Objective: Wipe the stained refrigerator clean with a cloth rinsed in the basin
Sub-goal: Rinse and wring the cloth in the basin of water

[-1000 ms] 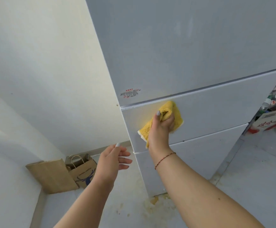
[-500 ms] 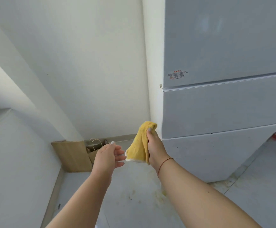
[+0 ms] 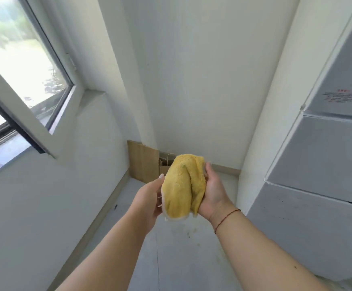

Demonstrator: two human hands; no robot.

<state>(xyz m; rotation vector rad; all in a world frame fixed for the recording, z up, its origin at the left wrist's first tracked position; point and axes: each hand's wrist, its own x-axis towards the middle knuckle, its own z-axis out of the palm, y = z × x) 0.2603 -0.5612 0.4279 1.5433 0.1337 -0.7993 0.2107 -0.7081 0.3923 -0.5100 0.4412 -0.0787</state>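
Note:
A bunched yellow cloth [image 3: 182, 185] with a white edge is held up in the middle of the view, in front of me. My right hand [image 3: 215, 190] grips it from the right, palm turned up, with its fingers hidden behind the cloth. My left hand [image 3: 148, 198] touches the cloth's left edge with thumb and fingertips, the fingers fairly straight. The grey refrigerator [image 3: 322, 160] stands at the right, apart from both hands. Dark specks mark its lowest door panel [image 3: 296, 208]. No basin is in view.
A flat brown paper bag [image 3: 143, 162] leans in the far corner with a second one behind the cloth. An open window [image 3: 24, 66] fills the upper left. The grey floor [image 3: 183, 248] below the hands has yellowish stains.
My view has swung left, away from the refrigerator. My right hand took the cloth off the door and turned palm up. My left hand rose to meet the cloth.

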